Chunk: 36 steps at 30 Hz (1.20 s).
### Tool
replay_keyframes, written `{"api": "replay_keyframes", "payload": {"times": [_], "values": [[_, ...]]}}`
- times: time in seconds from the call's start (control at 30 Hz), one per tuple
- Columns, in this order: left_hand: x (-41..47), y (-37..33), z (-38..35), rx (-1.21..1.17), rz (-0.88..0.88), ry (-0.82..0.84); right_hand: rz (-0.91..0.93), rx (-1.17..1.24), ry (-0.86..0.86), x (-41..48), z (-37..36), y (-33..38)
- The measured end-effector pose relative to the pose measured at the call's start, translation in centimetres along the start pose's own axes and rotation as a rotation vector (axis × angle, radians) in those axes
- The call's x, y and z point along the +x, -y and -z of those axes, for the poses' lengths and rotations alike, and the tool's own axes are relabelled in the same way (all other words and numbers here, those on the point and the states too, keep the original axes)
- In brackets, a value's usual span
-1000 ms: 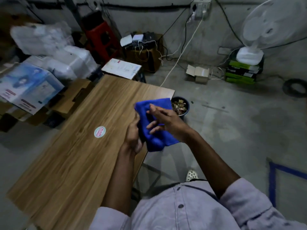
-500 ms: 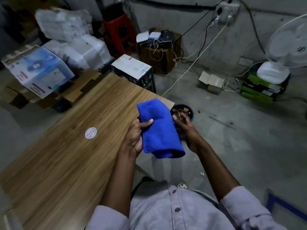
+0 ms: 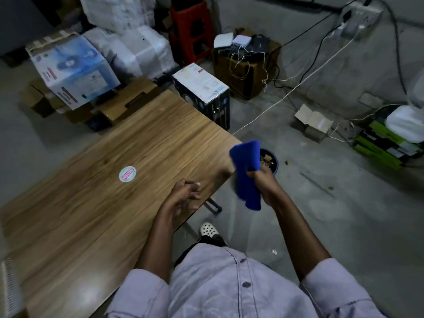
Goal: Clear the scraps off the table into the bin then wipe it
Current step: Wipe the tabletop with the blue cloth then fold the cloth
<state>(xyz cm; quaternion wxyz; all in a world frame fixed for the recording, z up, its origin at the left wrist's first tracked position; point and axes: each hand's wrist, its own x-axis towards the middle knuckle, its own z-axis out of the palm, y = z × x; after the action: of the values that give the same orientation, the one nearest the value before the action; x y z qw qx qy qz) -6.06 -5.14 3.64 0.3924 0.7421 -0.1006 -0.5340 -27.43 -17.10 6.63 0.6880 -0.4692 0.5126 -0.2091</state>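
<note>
Right hand (image 3: 263, 182) clenched around blue cloth (image 3: 246, 175), held off the table's (image 3: 96, 203) right edge above the bin (image 3: 274, 162) of scraps, left hand (image 3: 183, 196) empty, fingers loosely curled, near that edge

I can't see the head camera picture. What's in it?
A person's right hand grips a blue cloth above a dark bin of scraps on the floor. Their left hand, empty, rests over the wooden table.

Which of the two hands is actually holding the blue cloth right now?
The right hand: it grips the blue cloth off the table's edge, above the bin. The left hand holds nothing, over the table.
</note>
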Motion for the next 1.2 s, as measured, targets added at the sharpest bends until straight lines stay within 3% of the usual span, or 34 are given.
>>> {"api": "replay_keyframes", "payload": {"times": [0.1,0.2,0.33,0.43,0.6,0.77,0.9,1.03,1.13,1.2], "values": [[1.5,-0.3,-0.2,-0.051,0.006,0.046,0.249,-0.415,-0.107,3.5,-1.2,2.0],[3.7,-1.6,-0.6,-0.049,-0.004,0.050,0.416,-0.860,-0.017,8.3,-3.8,1.7],[7.3,-2.0,-0.6,0.050,0.020,-0.081,0.158,-1.390,0.344,12.9,-6.0,-3.3],[9.2,-1.6,0.0,0.260,-0.019,-0.186,0.154,-1.402,0.404,14.2,-5.6,-5.6],[11.0,-0.9,0.2,0.493,-0.224,-0.300,0.268,-1.212,0.040,17.5,-5.8,-4.8],[13.3,3.4,-1.1,0.727,-0.413,-0.322,0.175,-1.209,0.036,20.1,-8.8,-5.5],[14.4,4.7,-3.4,0.681,-0.485,-0.356,0.235,-1.314,-0.009,22.1,-10.0,-7.2],[15.3,4.6,-4.4,0.496,-0.523,-0.617,0.504,-1.456,0.099,22.8,-7.7,-8.0],[16.5,4.5,-5.1,0.512,-0.522,-0.775,0.653,-1.519,0.208,23.4,-4.2,-8.0],[17.1,4.2,-5.8,0.597,-0.484,-0.854,0.650,-1.523,0.228,24.1,-2.0,-7.7]]}}
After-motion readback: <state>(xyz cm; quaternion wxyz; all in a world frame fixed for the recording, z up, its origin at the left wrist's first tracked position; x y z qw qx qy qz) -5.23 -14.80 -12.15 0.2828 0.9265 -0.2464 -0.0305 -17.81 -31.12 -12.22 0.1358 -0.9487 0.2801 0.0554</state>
